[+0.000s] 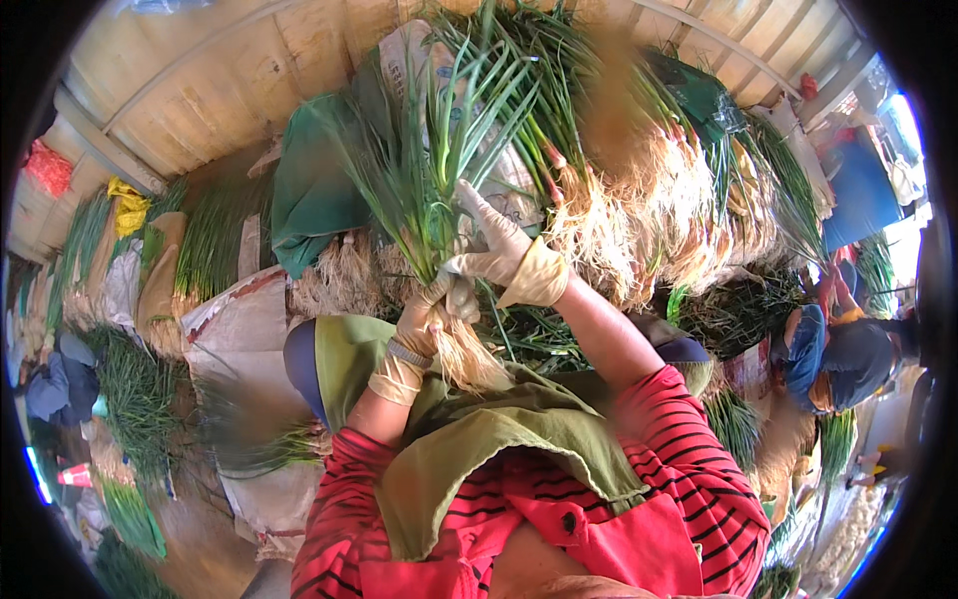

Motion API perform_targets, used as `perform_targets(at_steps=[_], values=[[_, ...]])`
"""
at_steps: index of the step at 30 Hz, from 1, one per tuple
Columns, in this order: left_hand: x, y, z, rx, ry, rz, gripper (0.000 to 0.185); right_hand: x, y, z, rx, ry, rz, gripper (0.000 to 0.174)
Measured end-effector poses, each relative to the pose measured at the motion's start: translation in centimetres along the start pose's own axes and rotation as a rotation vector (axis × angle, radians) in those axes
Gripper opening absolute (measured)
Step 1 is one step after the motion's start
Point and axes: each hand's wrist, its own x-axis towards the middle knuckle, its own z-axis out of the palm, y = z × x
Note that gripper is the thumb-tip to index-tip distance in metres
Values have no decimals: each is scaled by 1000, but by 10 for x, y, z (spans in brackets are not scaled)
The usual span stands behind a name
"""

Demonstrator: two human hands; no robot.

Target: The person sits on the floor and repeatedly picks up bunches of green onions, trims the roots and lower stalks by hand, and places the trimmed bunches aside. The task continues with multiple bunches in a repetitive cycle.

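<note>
My left hand, in a pale thin glove with a grey band at the wrist, grips a bunch of green onions just above its pale roots. The green leaves point away from me, and the roots hang towards my lap over the olive apron. My right hand, gloved too, is at the right side of the same bunch, with thumb and forefinger spread apart around the lower leaves. Whether its other fingers hold any stalks is partly hidden.
A large heap of rooted onions lies beyond my right hand. Green cloth and a printed sack lie ahead. Loose leaves cover the ground. White sacking is at left. People sit at far right and far left.
</note>
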Motion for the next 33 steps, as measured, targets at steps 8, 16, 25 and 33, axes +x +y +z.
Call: perform_targets(at_steps=[8, 16, 25, 33], values=[[0, 24, -17, 257, 268, -61, 20, -2, -26, 17, -300, -151, 118, 27], [-23, 52, -22, 299, 249, -35, 24, -79, -6, -53, -829, -647, 263, 59], [-25, 38, 2, 226, 210, -161, 26, -3, 62, 14, -561, -295, -329, 62], [-27, 48, -5, 618, 402, -30, 22, -51, 57, -17, -958, -869, 761, 40]])
